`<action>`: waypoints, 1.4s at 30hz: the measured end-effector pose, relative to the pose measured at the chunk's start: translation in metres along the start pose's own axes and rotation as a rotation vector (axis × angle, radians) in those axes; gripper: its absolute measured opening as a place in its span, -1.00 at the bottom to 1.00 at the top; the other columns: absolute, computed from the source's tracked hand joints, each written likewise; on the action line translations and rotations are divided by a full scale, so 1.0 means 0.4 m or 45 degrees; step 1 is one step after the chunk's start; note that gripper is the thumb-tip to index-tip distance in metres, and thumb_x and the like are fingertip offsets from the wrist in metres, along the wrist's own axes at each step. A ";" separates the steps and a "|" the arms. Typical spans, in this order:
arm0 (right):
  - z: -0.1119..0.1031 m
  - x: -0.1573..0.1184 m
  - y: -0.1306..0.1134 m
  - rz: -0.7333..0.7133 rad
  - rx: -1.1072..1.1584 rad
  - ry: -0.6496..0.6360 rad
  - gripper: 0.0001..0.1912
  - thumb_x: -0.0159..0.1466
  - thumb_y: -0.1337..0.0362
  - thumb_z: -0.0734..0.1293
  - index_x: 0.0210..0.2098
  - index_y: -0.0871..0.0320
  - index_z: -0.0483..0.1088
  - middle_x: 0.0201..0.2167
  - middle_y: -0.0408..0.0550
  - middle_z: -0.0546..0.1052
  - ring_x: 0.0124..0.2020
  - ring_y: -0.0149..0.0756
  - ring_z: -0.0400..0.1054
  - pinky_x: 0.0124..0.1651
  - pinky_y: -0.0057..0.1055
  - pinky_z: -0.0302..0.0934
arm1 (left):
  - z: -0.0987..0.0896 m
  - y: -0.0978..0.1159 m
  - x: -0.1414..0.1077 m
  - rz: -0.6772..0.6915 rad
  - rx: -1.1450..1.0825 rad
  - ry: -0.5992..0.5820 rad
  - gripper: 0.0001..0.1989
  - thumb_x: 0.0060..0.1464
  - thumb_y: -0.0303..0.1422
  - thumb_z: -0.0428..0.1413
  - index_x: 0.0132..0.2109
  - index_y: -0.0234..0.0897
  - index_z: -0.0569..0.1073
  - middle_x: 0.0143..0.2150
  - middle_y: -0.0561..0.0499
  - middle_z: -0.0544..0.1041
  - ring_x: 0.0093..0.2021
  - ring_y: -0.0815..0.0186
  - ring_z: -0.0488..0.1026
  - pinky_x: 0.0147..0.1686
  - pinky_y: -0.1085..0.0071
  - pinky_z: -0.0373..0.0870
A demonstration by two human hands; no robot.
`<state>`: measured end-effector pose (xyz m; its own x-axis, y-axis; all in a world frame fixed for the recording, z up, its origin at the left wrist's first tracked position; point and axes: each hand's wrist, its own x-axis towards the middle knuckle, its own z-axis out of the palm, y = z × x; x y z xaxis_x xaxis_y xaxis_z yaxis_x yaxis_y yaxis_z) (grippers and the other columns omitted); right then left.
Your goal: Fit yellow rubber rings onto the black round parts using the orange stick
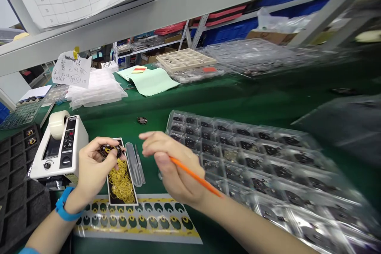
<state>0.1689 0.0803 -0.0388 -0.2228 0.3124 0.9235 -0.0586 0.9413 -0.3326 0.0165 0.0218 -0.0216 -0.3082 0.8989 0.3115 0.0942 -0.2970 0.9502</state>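
Observation:
My left hand (97, 162), with a blue band at the wrist, pinches a small dark round part (110, 151) with a yellow area on it. It is above a white-edged box (135, 198) full of thin yellow rings (121, 182). To its right, my right hand (175, 166) closes around a slim orange stick-like tool (196, 176); the tool's front end is hidden by the fingers. Beside the box lie a narrow clear plastic case (133, 164) and metal tweezers (139, 164). Under the box's near end is a sheet of yellow-and-black stickers (139, 236).
A white tape dispenser (76, 131) stands at left, next to a black compartment tray (18, 190). Clear blister trays of dark round parts (253, 162) cover the right. One loose dark part (142, 120) lies on the green table (154, 105). Papers (154, 81) and a beige tray (187, 59) are behind.

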 end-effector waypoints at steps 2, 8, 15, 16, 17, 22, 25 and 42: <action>0.016 -0.005 -0.006 -0.068 -0.056 -0.044 -0.73 0.42 0.36 0.05 -0.32 0.15 0.30 -0.56 -0.12 0.35 -0.54 -0.36 0.25 -0.47 -0.41 0.22 | 0.001 -0.007 -0.002 0.039 0.079 0.045 -0.96 -0.07 -0.42 0.22 -0.38 -0.28 0.53 -0.47 0.02 0.57 -0.63 0.39 0.47 -0.71 0.61 0.35; 0.056 -0.024 -0.011 -0.151 -0.492 -0.046 -0.90 0.31 0.47 0.24 -0.29 0.23 0.39 -0.53 -0.05 0.49 -0.54 -0.36 0.31 -0.49 -0.44 0.20 | 0.015 -0.019 -0.015 0.193 0.245 0.154 -0.90 -0.01 -0.46 0.17 -0.32 -0.22 0.58 -0.37 0.04 0.62 -0.46 0.34 0.56 -0.57 0.57 0.47; 0.058 -0.025 -0.001 -0.030 -0.458 0.049 -0.89 0.24 0.54 0.30 -0.30 0.24 0.39 -0.45 0.02 0.55 -0.45 -0.31 0.42 -0.40 -0.42 0.31 | 0.031 -0.024 -0.048 0.356 0.267 0.012 -0.67 0.07 -0.57 0.13 -0.01 -0.24 0.51 -0.10 0.00 0.63 -0.14 0.25 0.61 -0.23 0.54 0.60; 0.057 -0.023 -0.003 -0.004 -0.435 0.051 -0.89 0.25 0.53 0.30 -0.29 0.23 0.38 -0.45 0.01 0.54 -0.45 -0.32 0.42 -0.40 -0.42 0.31 | 0.031 -0.029 -0.052 0.400 0.289 0.003 -0.63 0.07 -0.59 0.11 0.03 -0.23 0.49 -0.05 -0.01 0.61 -0.10 0.25 0.59 -0.20 0.55 0.59; 0.056 -0.022 -0.005 0.026 -0.408 0.053 -0.89 0.26 0.52 0.30 -0.29 0.21 0.38 -0.45 -0.01 0.54 -0.45 -0.33 0.42 -0.40 -0.43 0.30 | 0.030 -0.035 -0.055 0.438 0.316 -0.007 -0.58 0.07 -0.62 0.09 0.06 -0.22 0.47 -0.01 -0.01 0.60 -0.06 0.27 0.58 -0.14 0.56 0.57; 0.052 -0.020 -0.010 0.211 -0.253 0.031 -0.87 0.26 0.51 0.28 -0.31 0.18 0.38 -0.49 -0.10 0.49 -0.48 -0.39 0.36 -0.42 -0.48 0.25 | 0.030 -0.060 -0.064 0.574 0.447 -0.027 -0.42 0.08 -0.69 0.03 0.19 -0.11 0.38 0.10 0.05 0.53 0.03 0.36 0.52 -0.01 0.64 0.47; 0.051 -0.020 -0.005 0.296 -0.189 0.007 -0.87 0.22 0.50 0.27 -0.39 0.18 0.36 -0.52 -0.14 0.43 -0.51 -0.43 0.30 -0.45 -0.50 0.20 | 0.032 -0.067 -0.067 0.603 0.465 -0.049 -0.41 0.11 -0.68 0.03 0.22 -0.10 0.35 0.13 0.03 0.51 0.03 0.35 0.52 0.03 0.60 0.45; 0.055 0.004 0.103 1.160 0.438 -0.665 -0.76 0.08 0.12 0.21 -0.59 0.13 0.16 -0.64 -0.25 0.14 -0.59 -0.46 -0.01 -0.51 -0.46 -0.07 | -0.043 -0.024 0.025 0.330 0.050 0.297 -0.65 0.09 -0.52 0.15 0.05 -0.25 0.46 0.02 -0.08 0.57 0.05 0.15 0.51 0.02 0.33 0.53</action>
<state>0.1448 0.1165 -0.0554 -0.6989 0.7017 0.1383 0.0870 0.2754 -0.9574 -0.0036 0.0280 -0.0279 -0.4771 0.6958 0.5368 0.2324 -0.4892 0.8406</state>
